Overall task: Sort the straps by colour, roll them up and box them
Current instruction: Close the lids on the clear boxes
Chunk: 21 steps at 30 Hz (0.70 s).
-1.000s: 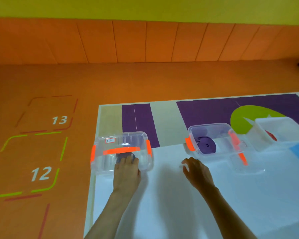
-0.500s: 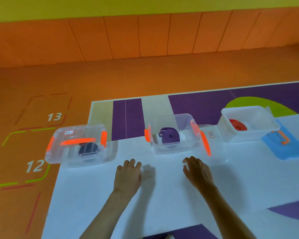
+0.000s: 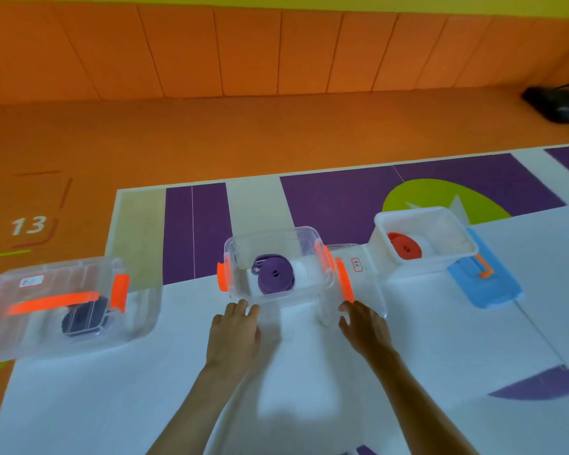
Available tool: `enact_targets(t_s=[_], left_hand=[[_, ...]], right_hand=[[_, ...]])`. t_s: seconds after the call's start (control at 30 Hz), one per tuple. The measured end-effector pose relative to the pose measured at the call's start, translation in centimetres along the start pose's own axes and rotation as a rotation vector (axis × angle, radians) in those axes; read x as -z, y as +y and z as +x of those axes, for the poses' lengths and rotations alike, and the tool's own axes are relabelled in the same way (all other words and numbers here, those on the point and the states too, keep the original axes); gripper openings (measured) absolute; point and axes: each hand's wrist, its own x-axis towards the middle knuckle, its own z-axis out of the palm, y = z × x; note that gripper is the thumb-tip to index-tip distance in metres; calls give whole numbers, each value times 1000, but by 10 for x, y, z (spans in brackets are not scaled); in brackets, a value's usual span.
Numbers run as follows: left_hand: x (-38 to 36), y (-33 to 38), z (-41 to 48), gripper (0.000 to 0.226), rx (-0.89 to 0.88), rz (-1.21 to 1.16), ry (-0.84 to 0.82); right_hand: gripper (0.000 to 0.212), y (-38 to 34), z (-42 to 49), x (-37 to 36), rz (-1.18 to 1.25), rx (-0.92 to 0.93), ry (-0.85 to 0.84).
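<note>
While the left hand [image 3: 234, 336] rested on the closed box [image 3: 135, 320] a second ago, it has now left it, and we see both hands come to the middle of the white mat [image 3: 79, 405]. The closed box, with its dark roll [image 3: 83, 320] inside, now lies well to the left of the left fingers [image 3: 242, 307]. We judge that this colour is finished and the purple one is next. Just beyond these fingers stands the open clear box [image 3: 234, 257]. They are straight and together, their tips at its near wall, and they clamp nothing. The white box [image 3: 421, 267] is further off, beyond and to the right of the right fingers [image 3: 345, 307]. The clear lid [image 3: 365, 284] lies flat just beyond these fingers, with its long axis running away from them. The right hand [image 3: 367, 330] has its fingers apart and loosely bent and holds nothing; we cannot tell if they touch the lid. The blue lid [image 3: 486, 287] is well to their right. The purple roll [image 3: 275, 277] lies flat in the clear box with its hole upward. It looks oval, longer from left to right, and its loose end points away and to the left. The red roll [image 3: 404, 246] sits in the white box.
</note>
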Motion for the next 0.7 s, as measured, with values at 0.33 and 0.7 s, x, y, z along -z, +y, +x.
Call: enact_targets(t_s=[0.33, 0.7], left_hand=[[-24, 47, 47, 45, 164, -65, -25], [-26, 77, 52, 51, 362, -48, -37]], right_hand=[[40, 54, 111, -20, 50, -88, -190], [51, 70, 180, -62, 35, -154, -196]])
